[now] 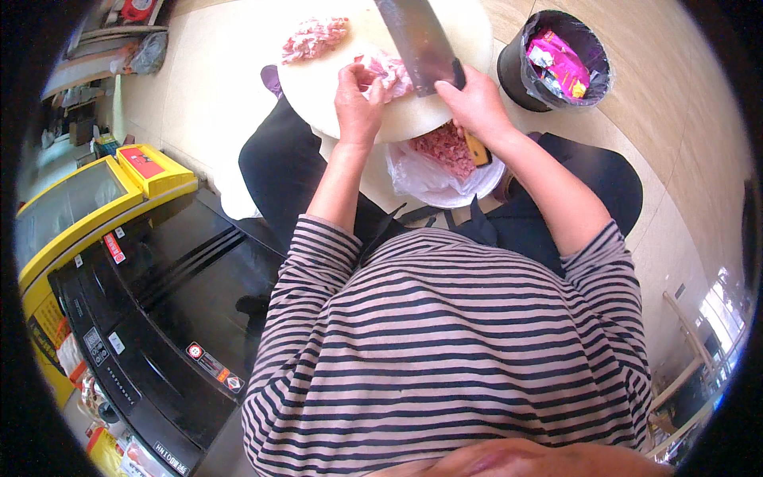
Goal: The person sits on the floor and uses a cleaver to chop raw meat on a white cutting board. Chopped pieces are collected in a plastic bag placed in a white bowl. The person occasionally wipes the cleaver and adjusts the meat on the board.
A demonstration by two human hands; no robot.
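My right hand (477, 107) grips the handle of a cleaver (420, 45); the yellow handle end sticks out below my fist. The broad blade points away from me, over the round white chopping board (411, 122). Left of the blade lies pale pink raw meat (393, 74), which my left hand (360, 110) holds at its near left side with bent fingers. A second heap of raw meat (315, 40) rests at the board's far left. Under the board's near edge, partly hidden by it, minced meat (447, 152) fills a white basin (444, 197) lined with clear plastic.
Right of the board stands a black waste bin (515, 77) with a plastic liner and a pink wrapper (557, 56) inside. My knees flank the basin. At left are a glossy black appliance (173, 280) and a yellow freezer (155, 170) with a glass lid. The floor (632, 65) is tiled.
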